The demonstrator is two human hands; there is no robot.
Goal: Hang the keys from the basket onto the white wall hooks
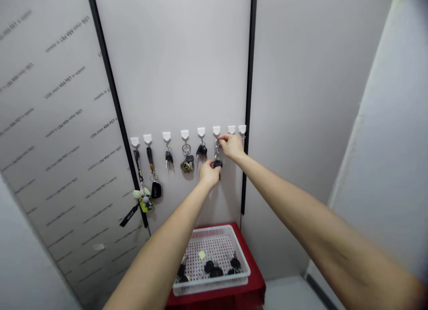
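From where I stand, the black-headed key set point(217, 164) is up against the pale wall panel point(174, 69), just below the sixth white hook point(216, 130) from the left. The left hand point(209, 174) is closed on its black head, while the right hand point(232, 146) pinches the silvery chain point(217, 148) near its top; whether the ring sits over the hook I can't make out. I'd judge it light and hard to damage, the chain limp and prone to swing, the head stiff and perhaps a little slick. The best hold looks to be the top ring, with the head steadied from below. More key bunches point(169, 157) hang to the left. Nearer and lower, a red-covered surface point(249, 261) carries a white perforated basket point(245, 267) with dark keys point(216, 271) and a yellow slip point(202, 255). Black strips point(250, 69) flank the panel, with a printed panel point(63, 118) farther left and a plain wall point(301, 100) to the right.
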